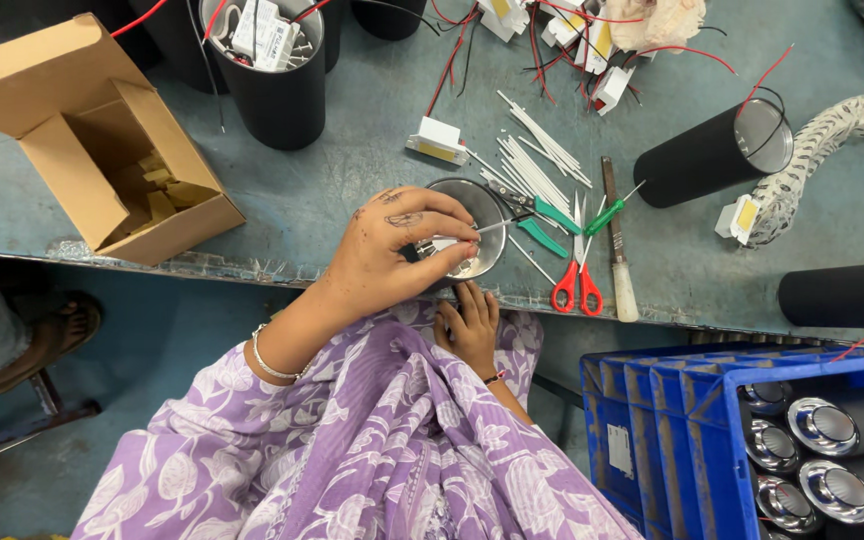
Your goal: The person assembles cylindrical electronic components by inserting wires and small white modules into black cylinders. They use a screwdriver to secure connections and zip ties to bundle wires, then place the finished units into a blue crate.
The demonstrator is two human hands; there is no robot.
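Observation:
A black cylindrical lamp housing with a shiny round reflector (pixel 482 215) stands at the near edge of the grey table (pixel 352 180). My left hand (pixel 392 250) reaches over its open top, and the fingertips pinch a small white part inside the reflector. My right hand (pixel 469 328) sits below the table edge against the housing's lower body, apparently gripping it. A thin metal tool with a green handle (pixel 555 215) lies with its tip across the rim, apart from both hands.
Red-handled scissors (pixel 576 285), a wooden-handled file (pixel 617 250) and white sticks (pixel 537 160) lie to the right. An open cardboard box (pixel 102 150) sits left, black housings (pixel 277 95) behind. A blue crate (pixel 672 400) of housings stands lower right. Another person's sandalled foot (pixel 42 340) is at left.

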